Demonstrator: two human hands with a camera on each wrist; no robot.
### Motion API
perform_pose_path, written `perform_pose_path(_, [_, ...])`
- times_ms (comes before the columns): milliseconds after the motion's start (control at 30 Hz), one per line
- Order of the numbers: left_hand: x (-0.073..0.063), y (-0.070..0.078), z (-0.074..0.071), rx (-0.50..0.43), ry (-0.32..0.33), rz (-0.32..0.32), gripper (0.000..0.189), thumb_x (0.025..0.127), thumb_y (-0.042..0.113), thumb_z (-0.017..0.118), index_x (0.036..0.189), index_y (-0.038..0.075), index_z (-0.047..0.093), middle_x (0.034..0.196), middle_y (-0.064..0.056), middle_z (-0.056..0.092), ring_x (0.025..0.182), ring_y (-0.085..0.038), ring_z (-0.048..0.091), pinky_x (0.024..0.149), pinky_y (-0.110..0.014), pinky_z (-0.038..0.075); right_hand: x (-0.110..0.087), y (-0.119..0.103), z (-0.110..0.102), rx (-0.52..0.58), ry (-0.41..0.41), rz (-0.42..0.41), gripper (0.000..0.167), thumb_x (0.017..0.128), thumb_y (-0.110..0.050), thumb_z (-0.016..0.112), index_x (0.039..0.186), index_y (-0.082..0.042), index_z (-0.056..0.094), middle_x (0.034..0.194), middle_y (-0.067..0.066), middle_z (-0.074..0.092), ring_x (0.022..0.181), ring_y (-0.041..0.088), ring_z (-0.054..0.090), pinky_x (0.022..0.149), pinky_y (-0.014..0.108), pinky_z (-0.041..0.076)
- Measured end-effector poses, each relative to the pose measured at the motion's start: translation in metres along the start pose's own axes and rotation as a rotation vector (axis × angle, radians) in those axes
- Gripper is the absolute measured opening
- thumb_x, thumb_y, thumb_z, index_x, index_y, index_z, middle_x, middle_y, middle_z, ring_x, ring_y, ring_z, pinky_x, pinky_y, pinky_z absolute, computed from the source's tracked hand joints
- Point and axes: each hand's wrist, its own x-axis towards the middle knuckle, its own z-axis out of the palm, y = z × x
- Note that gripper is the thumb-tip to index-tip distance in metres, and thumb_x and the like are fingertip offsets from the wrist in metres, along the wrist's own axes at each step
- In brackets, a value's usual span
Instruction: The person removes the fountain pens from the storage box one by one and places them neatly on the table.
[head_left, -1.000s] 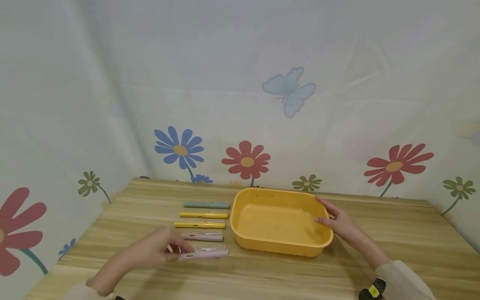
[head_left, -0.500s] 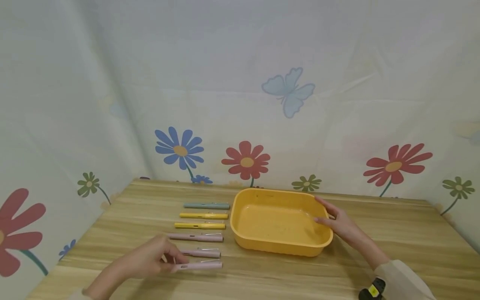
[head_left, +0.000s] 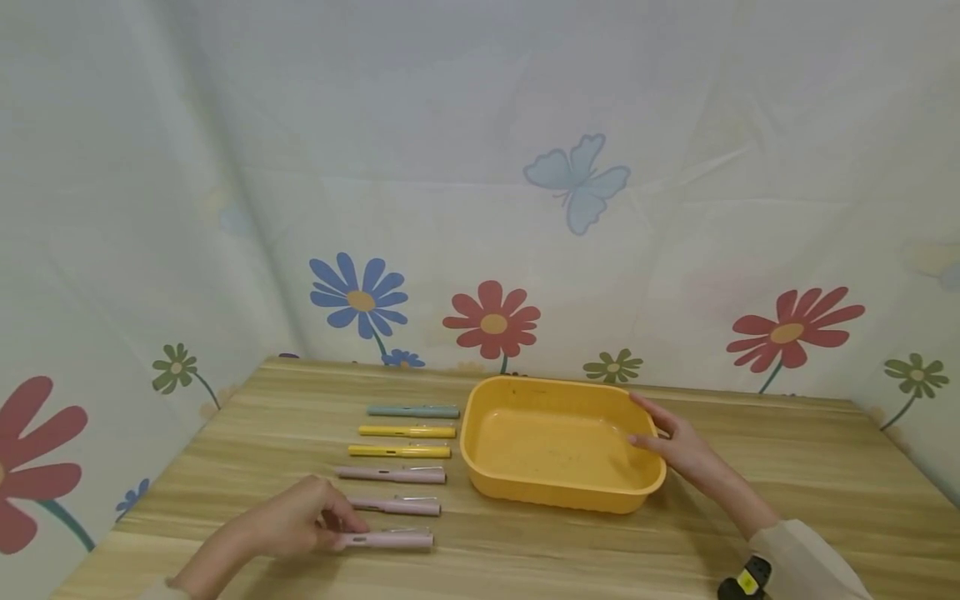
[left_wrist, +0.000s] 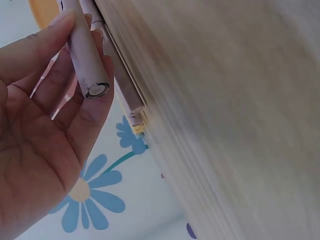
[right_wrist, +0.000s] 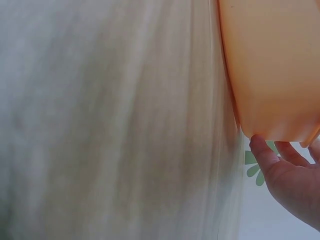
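My left hand [head_left: 300, 518] pinches the end of a pale lilac pen [head_left: 390, 540], the nearest in a column of pens. In the left wrist view, the thumb and fingers hold this pen [left_wrist: 86, 52], its round end facing the camera. Just behind it lies another lilac pen [head_left: 408, 506], then a dusty pink pen [head_left: 397, 475]. Farther back are two yellow pens, the nearer yellow pen [head_left: 397, 451] and the farther yellow pen [head_left: 408, 431], and a teal pen [head_left: 412, 411]. My right hand [head_left: 690, 450] grips the right end of a yellow plastic basin [head_left: 555, 495].
The wood-grain table [head_left: 570, 554] reaches back to a hanging cloth [head_left: 450, 167] printed with flowers and a butterfly. The basin stands right of the pens, near their capped ends. A black strap with a yellow mark [head_left: 748, 577] sits at the right wrist.
My left hand has drawn the nearest lilac pen toward the front and slightly left, uncovering the lilac pen behind it. The right hand and basin have stayed in place.
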Motion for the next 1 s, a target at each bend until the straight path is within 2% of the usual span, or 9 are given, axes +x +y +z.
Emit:
perform_pose_path(133, [-0.001,-0.004,0.000,-0.006,-0.003,-0.018,0.015,0.076,0.006,0.069,0.090,0.010,0.072,0.085,0.009,0.067,0.075,0.000,0.057,0.065,-0.022,0.049,0.000,0.000,0.000,0.015,-0.001,-0.008,0.072,0.085,-0.018,0.063,0.143,-0.003,0.024,0.146,0.024,0.019,0.126,0.044,0.029,0.090,0.038,0.045])
perform_pose_path(367, [0.001,-0.012,0.000,-0.001,-0.014,0.040,0.016,0.075,0.004,0.069,0.090,0.007,0.071,0.086,0.006,0.068,0.073,0.000,0.057,0.063,-0.021,0.049,0.000,0.001,-0.001,0.015,-0.005,-0.006,0.069,0.086,-0.016,0.061,0.143,-0.004,0.024,0.147,0.024,0.018,0.127,0.045,0.027,0.091,0.042,0.043])
perform_pose_path(567, [0.003,-0.013,-0.001,-0.041,-0.026,0.027,0.018,0.073,0.002,0.069,0.089,0.008,0.071,0.083,0.009,0.066,0.072,0.000,0.057,0.063,-0.022,0.049,-0.001,-0.001,-0.001,0.018,-0.009,0.010,0.069,0.086,-0.017,0.061,0.144,-0.006,0.023,0.147,0.024,0.018,0.127,0.045,0.027,0.092,0.045,0.042])
perform_pose_path(833, [0.006,-0.008,-0.001,0.010,-0.017,0.014,0.020,0.070,-0.001,0.070,0.086,0.011,0.071,0.080,0.012,0.064,0.071,0.000,0.056,0.063,-0.022,0.049,0.000,-0.001,-0.002,0.002,-0.007,0.008,0.069,0.086,-0.018,0.061,0.144,-0.006,0.024,0.146,0.024,0.019,0.127,0.045,0.027,0.092,0.046,0.041])
perform_pose_path(1000, [0.008,-0.008,0.001,0.049,-0.011,0.039,0.022,0.069,-0.003,0.070,0.086,0.011,0.071,0.079,0.012,0.063,0.070,0.001,0.055,0.061,-0.021,0.048,-0.001,-0.001,-0.002,0.011,-0.011,0.013,0.069,0.087,-0.018,0.061,0.144,-0.007,0.024,0.147,0.024,0.018,0.127,0.045,0.029,0.091,0.045,0.042])
